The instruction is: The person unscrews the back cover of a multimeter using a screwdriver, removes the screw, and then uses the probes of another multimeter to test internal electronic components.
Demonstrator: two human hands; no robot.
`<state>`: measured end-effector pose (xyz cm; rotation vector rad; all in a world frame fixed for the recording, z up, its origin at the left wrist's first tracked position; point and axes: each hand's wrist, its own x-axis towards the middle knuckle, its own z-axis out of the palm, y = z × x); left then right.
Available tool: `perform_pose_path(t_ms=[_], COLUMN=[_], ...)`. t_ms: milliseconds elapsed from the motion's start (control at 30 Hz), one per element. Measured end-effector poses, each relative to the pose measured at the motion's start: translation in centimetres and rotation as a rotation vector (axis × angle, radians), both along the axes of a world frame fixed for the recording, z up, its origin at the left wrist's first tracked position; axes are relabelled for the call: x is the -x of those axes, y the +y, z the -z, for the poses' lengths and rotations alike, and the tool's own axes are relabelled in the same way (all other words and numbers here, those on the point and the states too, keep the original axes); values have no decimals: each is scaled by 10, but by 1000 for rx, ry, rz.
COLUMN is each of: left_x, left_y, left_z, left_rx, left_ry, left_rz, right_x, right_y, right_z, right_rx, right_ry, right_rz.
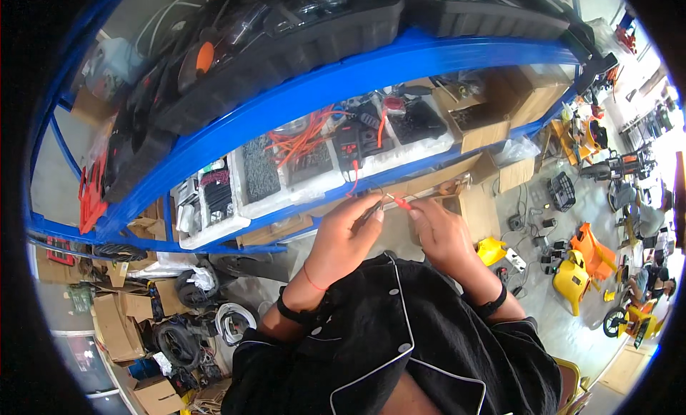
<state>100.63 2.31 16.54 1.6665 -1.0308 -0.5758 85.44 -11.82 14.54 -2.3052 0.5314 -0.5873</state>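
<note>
My left hand [341,236] is closed in a pinch in front of the blue shelf. A slim dark piece [373,211] shows at its fingertips, too small to name. Close beside it, my right hand [441,233] pinches a small red piece [401,203] with a pale tip pointing toward the left hand. The fingertips of the two hands are nearly together. Just beyond, a dark handheld meter [348,147] rests among the parts bins. From it a thin red lead [356,176] runs down toward my left fingers, where its end is hidden.
White bins [259,173] of screws and dark parts line the blue shelf [371,71]; orange wires [304,140] lie in one. Open cardboard boxes [480,215] stand right and below. Tyres [179,343] and cartons crowd the left floor; yellow panels [572,279] lie right.
</note>
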Motion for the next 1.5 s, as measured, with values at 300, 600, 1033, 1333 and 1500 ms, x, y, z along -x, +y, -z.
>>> perform_pose_path(t_ms=[300,600,1033,1333,1500], left_x=[-1,-3,-9,-6,-6], left_y=[-1,1,3,4,6], left_z=[0,6,8,15,17], left_rx=[13,20,-12,-14,-38], left_ry=[-51,-44,205,264,257], left_rz=[21,15,-2,9,21], right_x=[2,-1,4,2,2], right_y=[1,0,5,5,5], right_z=[0,-1,-8,-3,-5], right_rx=[-32,-66,-91,-116,-145], right_ry=[7,25,-60,-67,-62], right_rz=[10,-4,-109,-141,-169])
